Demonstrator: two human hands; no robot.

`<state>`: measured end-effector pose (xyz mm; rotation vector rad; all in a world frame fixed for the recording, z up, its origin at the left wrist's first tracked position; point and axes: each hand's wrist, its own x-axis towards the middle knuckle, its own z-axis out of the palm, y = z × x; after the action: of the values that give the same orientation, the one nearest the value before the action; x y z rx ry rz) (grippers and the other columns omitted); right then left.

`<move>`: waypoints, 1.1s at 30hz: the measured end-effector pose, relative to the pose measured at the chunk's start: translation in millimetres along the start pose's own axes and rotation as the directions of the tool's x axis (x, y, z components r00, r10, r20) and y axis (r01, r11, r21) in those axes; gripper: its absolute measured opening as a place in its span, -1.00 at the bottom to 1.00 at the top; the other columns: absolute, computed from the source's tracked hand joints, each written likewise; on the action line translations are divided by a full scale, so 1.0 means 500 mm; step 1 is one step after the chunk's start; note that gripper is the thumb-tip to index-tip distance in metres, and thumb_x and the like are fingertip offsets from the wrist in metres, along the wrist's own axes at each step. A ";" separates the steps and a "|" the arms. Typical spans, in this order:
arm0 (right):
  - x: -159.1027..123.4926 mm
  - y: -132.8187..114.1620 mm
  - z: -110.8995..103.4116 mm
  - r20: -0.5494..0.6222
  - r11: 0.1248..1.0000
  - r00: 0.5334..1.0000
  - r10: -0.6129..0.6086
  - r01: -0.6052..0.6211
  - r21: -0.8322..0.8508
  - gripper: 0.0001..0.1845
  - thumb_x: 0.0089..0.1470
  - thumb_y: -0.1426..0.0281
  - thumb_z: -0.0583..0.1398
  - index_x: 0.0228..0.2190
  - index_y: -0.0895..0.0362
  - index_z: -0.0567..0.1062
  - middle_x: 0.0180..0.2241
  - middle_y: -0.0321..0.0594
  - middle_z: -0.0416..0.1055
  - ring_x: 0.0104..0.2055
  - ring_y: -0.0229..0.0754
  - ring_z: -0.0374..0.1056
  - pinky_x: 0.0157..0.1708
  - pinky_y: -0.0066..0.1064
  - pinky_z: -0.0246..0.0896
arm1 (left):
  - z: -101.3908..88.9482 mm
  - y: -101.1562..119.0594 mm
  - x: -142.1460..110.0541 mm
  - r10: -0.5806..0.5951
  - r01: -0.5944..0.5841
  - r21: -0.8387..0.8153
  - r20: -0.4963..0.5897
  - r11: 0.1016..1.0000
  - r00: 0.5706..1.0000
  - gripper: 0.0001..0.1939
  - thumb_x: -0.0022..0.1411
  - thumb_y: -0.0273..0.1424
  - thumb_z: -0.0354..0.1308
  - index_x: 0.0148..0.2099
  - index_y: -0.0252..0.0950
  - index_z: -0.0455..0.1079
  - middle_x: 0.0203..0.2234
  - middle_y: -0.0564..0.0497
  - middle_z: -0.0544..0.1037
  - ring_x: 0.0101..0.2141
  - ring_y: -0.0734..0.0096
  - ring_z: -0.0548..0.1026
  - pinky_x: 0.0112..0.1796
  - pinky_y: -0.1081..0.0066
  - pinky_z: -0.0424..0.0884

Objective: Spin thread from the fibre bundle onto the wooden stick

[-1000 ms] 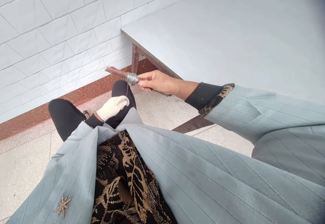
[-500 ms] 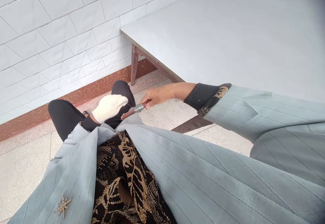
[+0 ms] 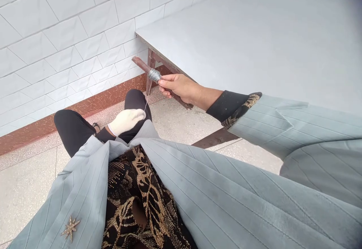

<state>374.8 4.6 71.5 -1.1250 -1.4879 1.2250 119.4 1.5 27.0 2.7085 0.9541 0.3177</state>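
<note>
My right hand (image 3: 181, 87) grips a brown stick (image 3: 141, 64) that has a band of thin grey wire (image 3: 154, 75) wound round it. It holds the stick up beside the table edge, with the far end tilted toward the wall. A fine strand of the wire runs down from the coil to my left hand (image 3: 126, 121). That hand wears a white knit glove and pinches the strand between its closed fingertips above my knee (image 3: 135, 99).
A large pale grey table (image 3: 254, 34) with a brown wooden frame and leg (image 3: 149, 68) stands to my right. A white tiled wall (image 3: 56, 42) with a brown skirting band is ahead. Speckled floor tiles (image 3: 25, 188) lie below. My grey striped jacket (image 3: 226, 200) fills the foreground.
My right hand has swung the stick from low by my knee up to the table edge, and the strand has stretched out. The gloved left hand has stayed near my knee.
</note>
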 end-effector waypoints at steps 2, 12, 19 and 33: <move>0.004 0.001 -0.002 -0.014 0.991 0.999 0.029 -0.031 -0.127 -0.79 0.30 0.29 0.20 -0.37 0.10 0.37 -0.48 -0.31 0.25 -0.53 -0.33 0.06 -0.52 -0.41 0.02 | -0.007 0.003 -0.005 0.053 -0.050 0.098 -0.025 0.994 0.998 -0.74 0.45 -0.40 -0.04 -0.09 -0.25 0.51 -0.19 -0.01 0.66 -0.18 0.33 0.60 -0.10 0.35 0.44; -0.002 0.007 -0.007 0.348 0.683 0.931 0.109 0.184 -0.706 -0.73 0.15 0.27 0.28 -0.12 0.02 0.67 -0.38 -0.26 0.53 -0.27 -0.13 0.35 -0.22 -0.33 0.13 | -0.092 0.024 -0.042 0.066 0.006 0.228 -0.311 0.974 0.948 -0.70 0.36 -0.43 -0.02 -0.12 -0.23 0.56 -0.19 -0.03 0.67 -0.15 0.28 0.59 -0.06 0.31 0.46; -0.030 -0.005 0.015 0.640 0.793 0.768 0.034 0.369 -0.484 -0.62 0.13 0.18 0.30 -0.03 -0.03 0.68 -0.27 -0.32 0.60 -0.22 -0.16 0.38 -0.18 -0.36 0.20 | -0.060 -0.021 -0.017 -0.231 0.157 -0.251 -0.300 0.955 0.926 -0.72 0.38 -0.37 -0.06 -0.18 -0.26 0.49 -0.30 -0.01 0.63 -0.31 0.38 0.54 -0.18 0.37 0.46; 0.000 -0.006 0.008 0.057 0.720 0.998 -0.032 0.063 -0.691 -0.70 0.21 0.32 0.20 -0.08 0.09 0.64 -0.39 -0.24 0.45 -0.37 -0.23 0.26 -0.31 -0.35 0.10 | -0.008 -0.017 -0.013 0.078 -0.072 0.226 -0.018 0.972 0.997 -0.71 0.46 -0.37 -0.06 -0.08 -0.24 0.50 -0.25 -0.03 0.63 -0.22 0.33 0.57 -0.15 0.38 0.42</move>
<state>370.4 3.6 73.8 -1.5291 -2.0806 0.6344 108.6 4.5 27.7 2.9581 0.9493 0.2755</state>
